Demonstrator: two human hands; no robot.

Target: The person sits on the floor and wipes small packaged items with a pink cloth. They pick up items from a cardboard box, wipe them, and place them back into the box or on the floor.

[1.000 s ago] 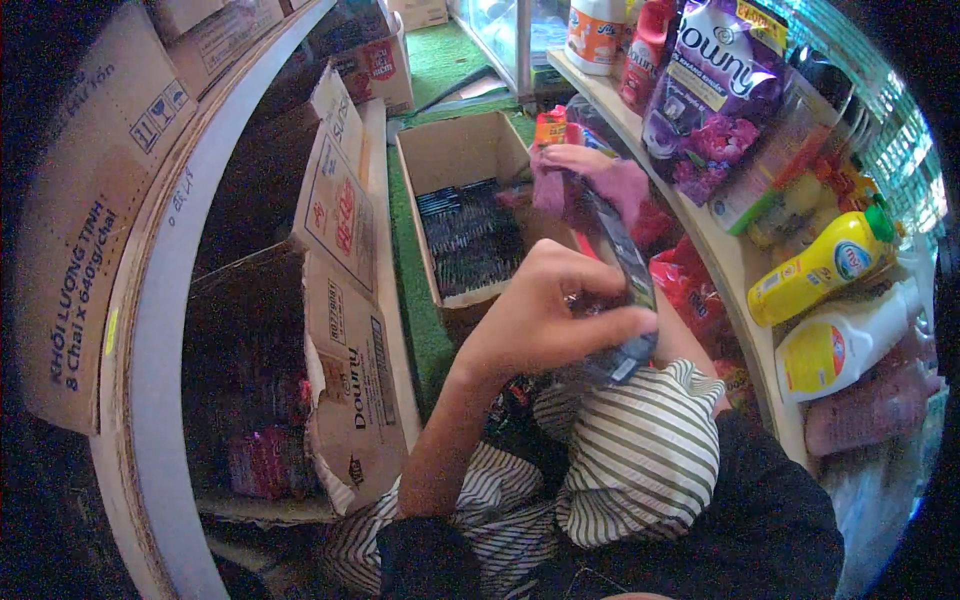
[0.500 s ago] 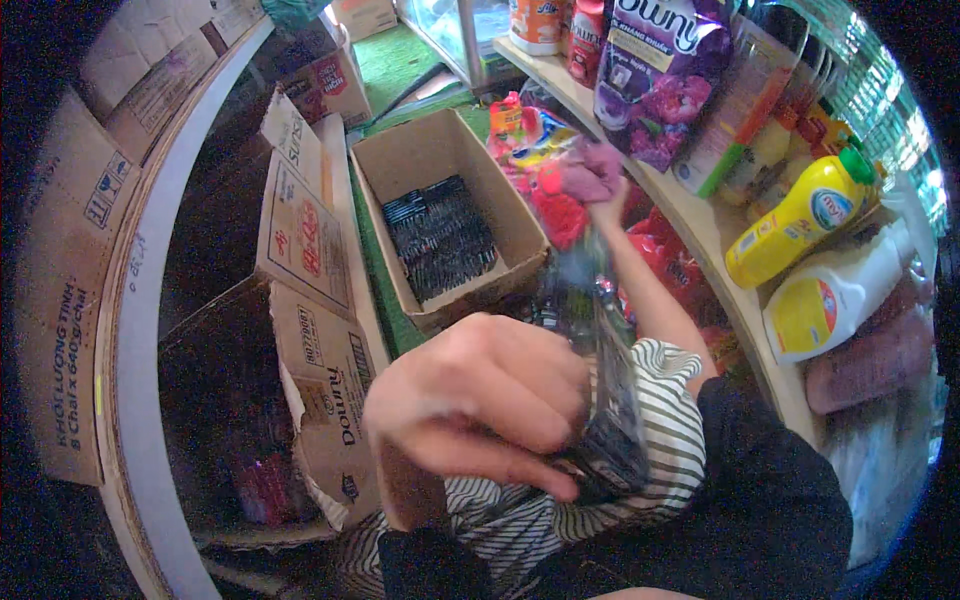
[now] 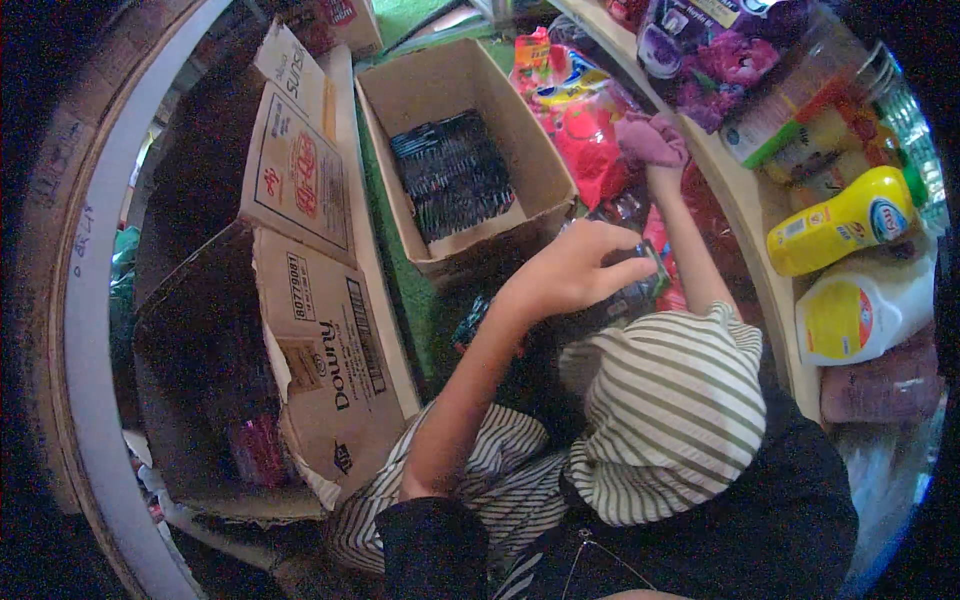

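Observation:
My left hand (image 3: 575, 265) reaches in past the near right corner of an open cardboard box (image 3: 540, 205). Its bent thumb and fingers close on dark glossy sachets (image 3: 632, 298), partly hidden behind the hand. Similar dark sachets (image 3: 455, 175) stand packed in rows inside the box. Farther right, my right hand (image 3: 652, 142) lies against red plastic packs (image 3: 585, 150). A mauve glove or cloth covers it, so its fingers do not show. Striped fabric (image 3: 680, 410) bulges in front of my right forearm.
A torn-open carton (image 3: 330, 330) stands at the left beside a pale board edge. Green matting (image 3: 435, 335) shows beneath the box. Along the right, a curved wooden shelf (image 3: 790, 310) bears a yellow bottle (image 3: 840, 225), a white bottle (image 3: 865, 310) and a purple pouch (image 3: 715, 60).
My left hand has moved away from my body, up and to the right, carrying the dark sachets off my lap. The whole view has shifted; my right hand stays by the red packs.

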